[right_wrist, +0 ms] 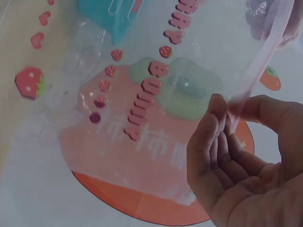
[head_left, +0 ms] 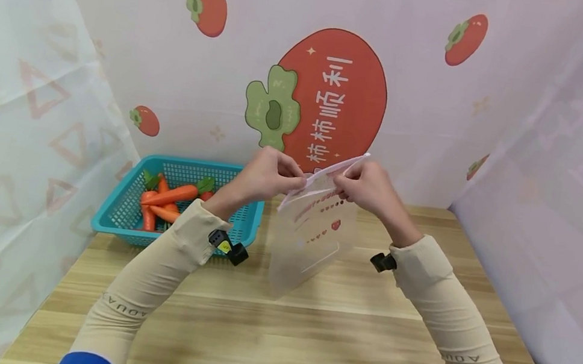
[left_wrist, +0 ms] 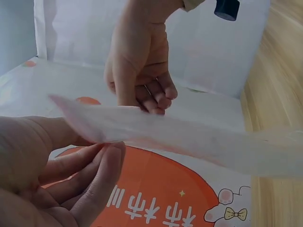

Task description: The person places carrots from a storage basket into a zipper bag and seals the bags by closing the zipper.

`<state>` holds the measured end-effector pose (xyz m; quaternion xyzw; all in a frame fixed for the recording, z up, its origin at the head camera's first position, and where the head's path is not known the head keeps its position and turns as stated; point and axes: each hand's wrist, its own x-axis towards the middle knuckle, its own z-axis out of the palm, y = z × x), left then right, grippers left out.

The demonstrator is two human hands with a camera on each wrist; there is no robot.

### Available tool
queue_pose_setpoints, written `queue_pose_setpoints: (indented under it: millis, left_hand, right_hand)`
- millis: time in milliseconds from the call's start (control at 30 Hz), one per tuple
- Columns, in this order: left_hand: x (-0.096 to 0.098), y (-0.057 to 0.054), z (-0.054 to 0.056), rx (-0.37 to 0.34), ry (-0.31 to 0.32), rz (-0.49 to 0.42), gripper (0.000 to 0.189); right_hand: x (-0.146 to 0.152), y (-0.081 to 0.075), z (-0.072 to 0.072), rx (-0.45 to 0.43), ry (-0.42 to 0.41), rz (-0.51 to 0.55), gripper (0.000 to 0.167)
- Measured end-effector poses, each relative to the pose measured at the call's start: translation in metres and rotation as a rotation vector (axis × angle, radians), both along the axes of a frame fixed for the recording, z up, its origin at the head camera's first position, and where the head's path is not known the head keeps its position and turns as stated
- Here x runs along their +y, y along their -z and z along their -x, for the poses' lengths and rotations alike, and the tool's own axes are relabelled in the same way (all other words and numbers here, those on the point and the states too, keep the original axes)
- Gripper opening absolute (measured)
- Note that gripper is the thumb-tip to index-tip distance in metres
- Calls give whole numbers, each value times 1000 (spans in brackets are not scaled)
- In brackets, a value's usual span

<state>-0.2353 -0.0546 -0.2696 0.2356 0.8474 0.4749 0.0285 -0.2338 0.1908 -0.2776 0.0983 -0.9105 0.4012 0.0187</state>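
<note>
A clear plastic zip bag [head_left: 312, 239] with pink lettering, strawberries and hearts hangs upright over the table. My left hand [head_left: 269, 174] pinches its top edge near the left end. At the other end of that edge, my right hand [head_left: 366, 186] pinches the bag between thumb and index finger. In the right wrist view the printed face of the bag [right_wrist: 137, 94] fills much of the frame, and the wall pattern shows through it. The left wrist view shows the bag [left_wrist: 189, 130] nearly edge-on, stretched between both hands. I see nothing inside it.
A turquoise plastic basket [head_left: 129, 211] stands at the back left of the wooden table [head_left: 271, 349]. Carrots [head_left: 169, 195] and green leafy tops lie in it. White cloth with red persimmon prints [head_left: 328, 101] walls the table at the back and both sides.
</note>
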Motion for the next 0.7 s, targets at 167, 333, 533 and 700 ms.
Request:
queue_pose_setpoints:
  millis: [167, 333, 533, 700]
  left_hand:
    - [1, -4, -1, -53, 12, 35, 16]
    - [4, -13, 1, -77, 23, 62, 19]
    - [6, -18, 5, -116, 27, 70, 24]
    - [8, -17, 6, -142, 4, 96, 30]
  right_hand:
    - [0, -11, 1, 105, -25, -153, 24]
    - [-5, -29, 2, 170, -106, -240, 20]
    - [-13, -50, 0, 179, -199, -382, 23]
    - [-23, -58, -6, 185, -244, -461, 20]
